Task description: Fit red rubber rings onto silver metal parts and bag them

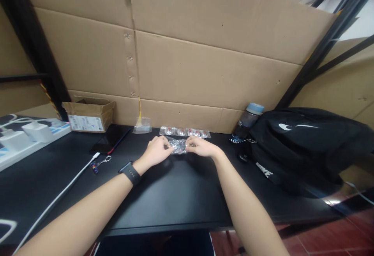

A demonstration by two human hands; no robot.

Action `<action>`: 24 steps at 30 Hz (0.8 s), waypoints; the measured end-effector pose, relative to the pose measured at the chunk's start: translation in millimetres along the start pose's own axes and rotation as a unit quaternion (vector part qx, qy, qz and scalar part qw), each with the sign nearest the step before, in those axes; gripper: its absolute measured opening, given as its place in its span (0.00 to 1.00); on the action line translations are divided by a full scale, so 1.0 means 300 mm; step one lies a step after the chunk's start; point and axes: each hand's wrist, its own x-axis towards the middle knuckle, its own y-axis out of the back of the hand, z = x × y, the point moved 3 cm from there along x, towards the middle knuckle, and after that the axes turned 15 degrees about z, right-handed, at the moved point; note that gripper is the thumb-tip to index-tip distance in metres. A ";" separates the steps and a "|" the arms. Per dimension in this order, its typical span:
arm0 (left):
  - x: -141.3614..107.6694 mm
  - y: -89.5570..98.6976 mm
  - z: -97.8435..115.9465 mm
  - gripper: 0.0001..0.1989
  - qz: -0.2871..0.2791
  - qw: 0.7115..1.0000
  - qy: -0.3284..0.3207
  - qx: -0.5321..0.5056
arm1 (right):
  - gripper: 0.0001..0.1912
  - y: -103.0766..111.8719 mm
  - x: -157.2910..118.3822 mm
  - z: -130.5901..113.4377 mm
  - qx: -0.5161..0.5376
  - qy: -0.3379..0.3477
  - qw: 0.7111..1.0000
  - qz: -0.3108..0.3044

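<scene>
Both my hands meet over the middle of the black table [181, 186]. My left hand [157, 149], with a dark watch on its wrist, pinches the left end of a small clear plastic packet [179, 145]. My right hand [201, 147] pinches the packet's right end. The packet is crinkled and holds something small and dark that I cannot make out. Just behind it, a row of several clear packets with red-and-white items [185, 132] lies along the cardboard wall.
A black sports bag [304, 147] fills the right side, with a dark water bottle [247, 120] beside it. An open cardboard box [89, 115], a dark phone [106, 139], a small clear bag [142, 125], a white cable [64, 189] and white chargers [32, 131] lie left.
</scene>
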 end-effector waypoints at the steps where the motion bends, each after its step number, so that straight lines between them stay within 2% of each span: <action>1: -0.005 -0.005 0.001 0.11 -0.003 1.000 0.002 0.015 | 0.09 -0.008 0.001 0.005 -0.018 -0.010 1.000 0.001; 3: -0.015 -0.011 0.007 0.11 0.003 0.999 -0.007 0.046 | 0.10 -0.019 0.001 0.015 -0.070 -0.035 0.997 0.025; 5: -0.023 -0.013 0.015 0.10 0.017 0.997 -0.024 0.070 | 0.07 -0.018 0.002 0.017 -0.116 -0.051 0.989 0.078; 8: -0.027 -0.015 0.018 0.08 0.031 0.995 -0.038 0.090 | 0.07 -0.013 0.002 -0.007 -0.107 -0.002 0.987 0.119; 10: -0.028 -0.019 0.014 0.06 0.034 0.994 -0.047 0.098 | 0.09 -0.021 0.002 -0.028 -0.081 0.050 0.991 0.094; 12: -0.029 -0.024 0.008 0.05 0.028 0.993 -0.064 0.097 | 0.12 -0.033 0.002 -0.039 -0.079 0.070 0.993 0.057; 15: -0.035 -0.029 0.008 0.16 0.000 0.991 -0.107 0.085 | 0.21 -0.052 0.002 -0.036 -0.112 0.055 0.992 0.022; 17: -0.042 -0.027 0.016 0.22 -0.017 0.987 -0.138 0.078 | 0.22 -0.058 0.002 -0.031 -0.131 0.042 0.990 0.018; 20: -0.049 -0.015 0.034 0.18 -0.020 0.984 -0.162 0.077 | 0.18 -0.054 0.002 -0.034 -0.126 0.042 0.991 0.024; 24: -0.041 -0.005 0.043 0.07 0.007 0.986 -0.145 0.082 | 0.13 -0.027 -0.002 -0.052 -0.055 0.041 0.998 0.010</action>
